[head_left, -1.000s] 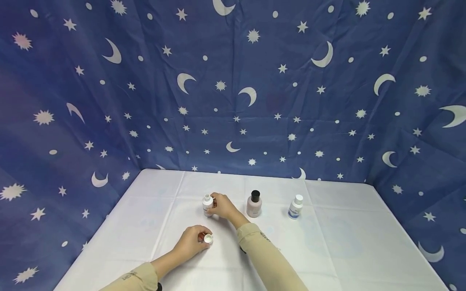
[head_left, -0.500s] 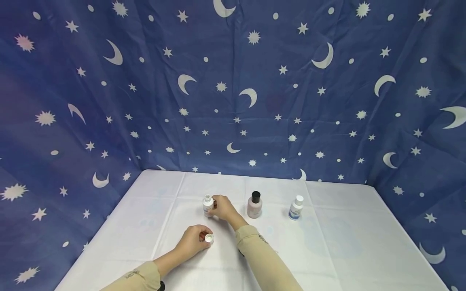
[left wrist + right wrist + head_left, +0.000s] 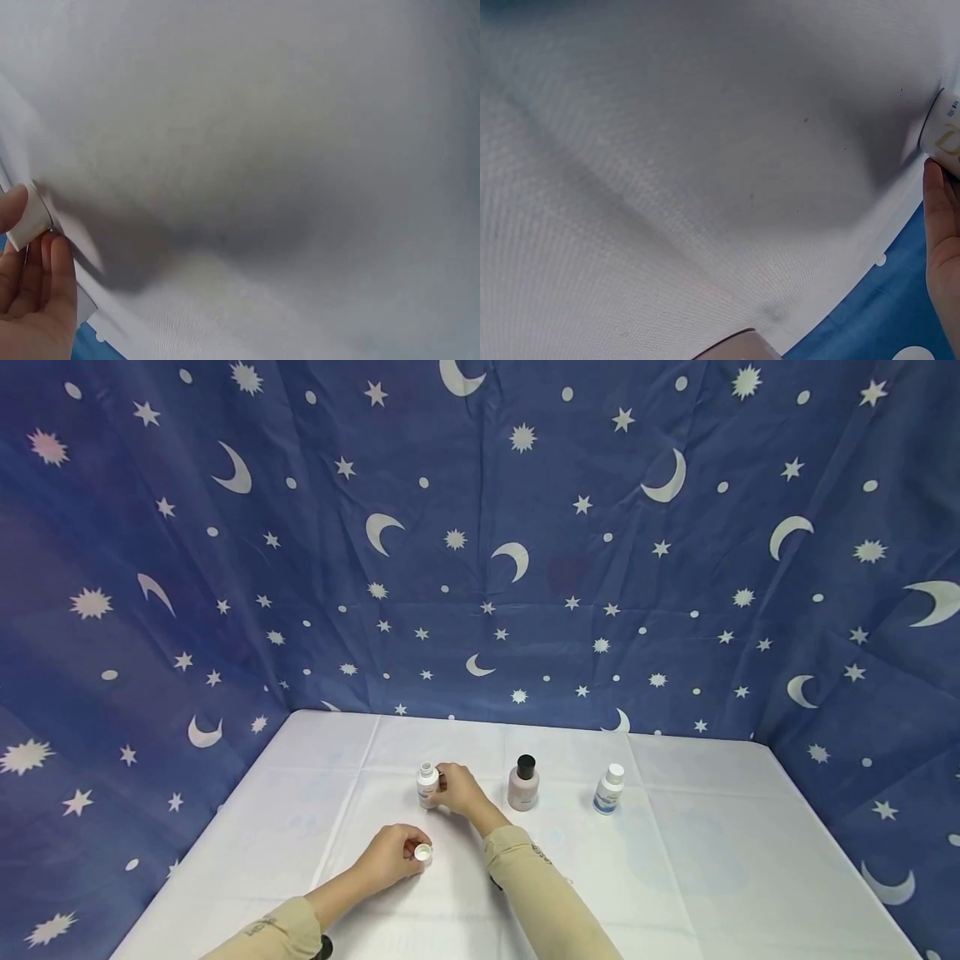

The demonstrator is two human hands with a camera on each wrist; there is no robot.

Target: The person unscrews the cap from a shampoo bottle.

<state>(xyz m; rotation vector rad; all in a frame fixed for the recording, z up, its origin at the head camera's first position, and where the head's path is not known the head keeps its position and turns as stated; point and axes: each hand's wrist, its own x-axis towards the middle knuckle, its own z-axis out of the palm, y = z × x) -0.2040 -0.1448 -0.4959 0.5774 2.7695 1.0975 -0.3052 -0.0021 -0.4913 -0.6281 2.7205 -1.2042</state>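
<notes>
My left hand [image 3: 391, 857] pinches a small white bottle cap [image 3: 423, 854] between thumb and fingers, its hollow side facing up in the head view. In the left wrist view the cap [image 3: 31, 217] sits at the left edge, low over the cloth. Farther back, my right hand [image 3: 459, 792] grips a small white bottle [image 3: 427, 787] from its right side; the bottle stands upright and its neck is uncapped. Only part of that bottle [image 3: 946, 135] and a few fingers show at the right edge of the right wrist view.
A pinkish bottle with a black cap [image 3: 522, 785] stands right of my right hand. Farther right is a white bottle with a blue-marked label and a white cap [image 3: 608, 789]. A white cloth [image 3: 720, 860] covers the table; a blue star-patterned curtain [image 3: 480, 568] surrounds its back and sides.
My left hand has shifted slightly left with the cap during the last half second. The right hand and the bottle it grips have stayed in nearly the same place.
</notes>
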